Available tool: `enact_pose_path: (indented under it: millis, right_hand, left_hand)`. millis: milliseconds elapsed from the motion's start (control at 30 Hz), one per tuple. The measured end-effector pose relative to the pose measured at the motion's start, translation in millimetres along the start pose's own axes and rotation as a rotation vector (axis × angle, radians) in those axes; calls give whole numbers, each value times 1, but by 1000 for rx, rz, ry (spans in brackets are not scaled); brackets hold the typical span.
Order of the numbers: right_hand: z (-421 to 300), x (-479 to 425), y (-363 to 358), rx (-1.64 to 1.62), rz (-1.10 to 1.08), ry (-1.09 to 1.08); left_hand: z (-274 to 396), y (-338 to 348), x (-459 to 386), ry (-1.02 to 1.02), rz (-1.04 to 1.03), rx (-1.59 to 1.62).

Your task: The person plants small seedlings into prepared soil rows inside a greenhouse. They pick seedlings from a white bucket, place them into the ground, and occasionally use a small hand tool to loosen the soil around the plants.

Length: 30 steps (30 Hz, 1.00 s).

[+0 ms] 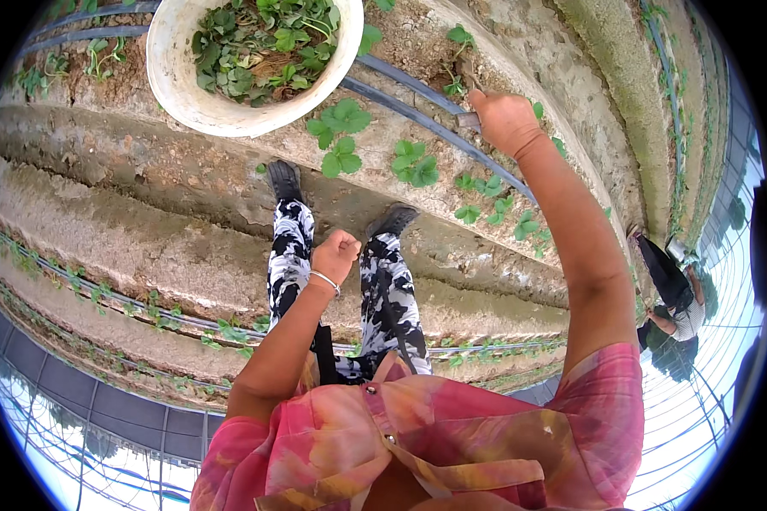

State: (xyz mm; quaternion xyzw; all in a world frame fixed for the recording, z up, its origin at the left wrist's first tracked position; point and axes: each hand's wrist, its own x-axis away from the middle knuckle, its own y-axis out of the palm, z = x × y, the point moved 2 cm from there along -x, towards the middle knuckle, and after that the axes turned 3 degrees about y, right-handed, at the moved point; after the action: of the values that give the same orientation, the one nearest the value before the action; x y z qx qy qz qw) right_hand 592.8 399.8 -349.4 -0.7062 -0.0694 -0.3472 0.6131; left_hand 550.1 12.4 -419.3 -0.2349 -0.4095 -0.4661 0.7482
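My right hand [506,120] is closed around the handle of a small digging tool [468,119], whose blade reaches the soil beside a strawberry plant [460,37] on the raised bed. The blade's exact shape is hard to make out. Near my knees, my left hand [336,255] is curled, with a bracelet [325,282] at the wrist; whether it holds anything is hidden. A white bucket [166,83] with green leaves and dry plant matter [262,54] inside stands on the bed at upper left. More strawberry plants [415,163] grow between the bucket and my right arm.
Two dark drip hoses [422,121] run lengthwise along the bed. My shoes are in the furrow [332,201] beside it. Further planted beds [134,236] lie behind me and others across the far furrow. Another person [674,300] bends over at the far right.
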Motion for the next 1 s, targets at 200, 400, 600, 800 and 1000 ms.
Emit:
enact_pose_path:
  millis: [200, 400, 600, 800, 1000]
  right_hand:
    - [28, -6, -11, -12, -102, -75]
    - [36, -7, -10, -85, -30, -128]
    - [34, -25, 0, -28, -76, -64]
    - [42, -24, 12, -102, 38, -26]
    - [71, -20, 25, -172, 149, -28]
  left_hand:
    - [12, 18, -6, 77, -12, -32]
    - [53, 37, -25, 127, -32, 98]
    - [117, 58, -77, 294, 49, 67]
    - [199, 89, -162, 681, 282, -504]
    - [203, 115, -241, 718, 458, -670]
